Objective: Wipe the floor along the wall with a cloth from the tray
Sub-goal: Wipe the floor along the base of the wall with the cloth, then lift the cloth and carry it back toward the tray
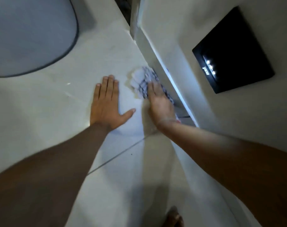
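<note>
A white cloth with a dark checked pattern (pixel 140 81) lies bunched on the pale tiled floor (pixel 60 102), right against the foot of the wall (pixel 180 51). My right hand (pixel 160 102) presses flat on the cloth's near part, blurred with motion, fingers pointing along the wall. My left hand (pixel 106 102) rests palm-down on the bare floor just left of the cloth, fingers spread and holding nothing. No tray is in view.
A large grey rounded object with a dark rim (pixel 33 33) fills the upper left of the floor. A black panel with small lights (pixel 232 49) is set in the wall at right. A bare foot (pixel 173 217) shows at the bottom edge.
</note>
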